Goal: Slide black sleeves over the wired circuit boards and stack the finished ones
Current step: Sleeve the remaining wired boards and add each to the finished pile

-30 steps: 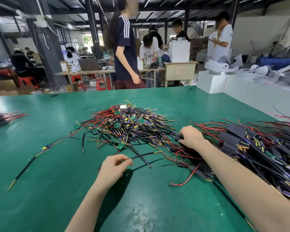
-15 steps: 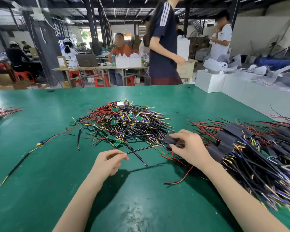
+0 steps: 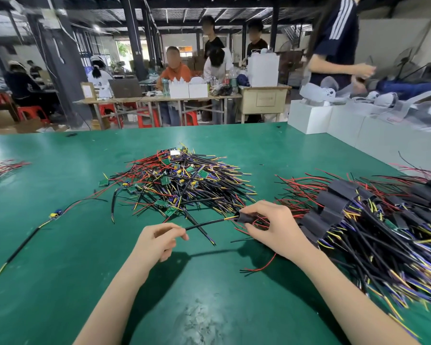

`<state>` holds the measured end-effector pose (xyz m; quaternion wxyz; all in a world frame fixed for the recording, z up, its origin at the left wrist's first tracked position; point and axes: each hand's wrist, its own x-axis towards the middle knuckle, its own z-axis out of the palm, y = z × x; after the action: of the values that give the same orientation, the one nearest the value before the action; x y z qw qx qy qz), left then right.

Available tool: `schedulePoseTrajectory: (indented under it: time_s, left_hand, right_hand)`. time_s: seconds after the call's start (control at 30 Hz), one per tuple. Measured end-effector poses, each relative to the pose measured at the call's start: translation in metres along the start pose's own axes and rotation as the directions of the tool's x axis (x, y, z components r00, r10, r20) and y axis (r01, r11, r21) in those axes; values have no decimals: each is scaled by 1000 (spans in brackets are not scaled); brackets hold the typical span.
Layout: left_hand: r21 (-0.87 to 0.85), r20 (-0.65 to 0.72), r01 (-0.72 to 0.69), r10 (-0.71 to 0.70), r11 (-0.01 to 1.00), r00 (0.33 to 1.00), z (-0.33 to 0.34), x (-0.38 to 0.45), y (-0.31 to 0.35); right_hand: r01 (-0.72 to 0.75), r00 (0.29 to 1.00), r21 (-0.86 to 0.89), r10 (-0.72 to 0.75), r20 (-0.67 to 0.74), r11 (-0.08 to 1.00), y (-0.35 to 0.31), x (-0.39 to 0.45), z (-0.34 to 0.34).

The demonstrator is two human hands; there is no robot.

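Left hand [image 3: 159, 241] pinches cable [image 3: 204, 223]; right hand [image 3: 271, 224] grips black sleeve [image 3: 245, 217].

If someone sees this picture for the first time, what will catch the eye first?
The tangled wire pile at mid-table, and the sleeved stack to its right. In front, the right hand holds a black sleeve at the end of a cable that the left hand pinches.
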<state>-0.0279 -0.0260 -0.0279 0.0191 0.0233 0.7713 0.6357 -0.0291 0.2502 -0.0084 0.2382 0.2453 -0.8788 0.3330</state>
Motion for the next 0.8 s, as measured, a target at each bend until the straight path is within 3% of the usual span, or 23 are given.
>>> schedulePoseTrajectory:
  time_s: [0.2, 0.3, 0.47, 0.57, 0.8]
  left_hand:
    - [58, 62, -47, 43, 997, 997, 6, -4, 3]
    - [39, 140, -80, 74, 996, 987, 17, -8, 4]
    - [21, 254, -139, 129, 990, 958, 40, -13, 3]
    - [5, 289, -134, 127, 991, 949, 37, -13, 4]
    - [103, 204, -195, 171, 975, 964, 24, -9, 1]
  right_hand:
    - [187, 982, -381, -171, 74, 906, -13, 0, 1]
    - [257, 966, -451, -222, 130, 854, -22, 1, 6]
    - [276, 956, -372, -214, 199, 886, -36, -3, 21]
    - [180, 981, -292, -149, 123, 939, -36, -3, 18]
    - [117, 992, -191, -104, 76, 975, -28, -7, 11]
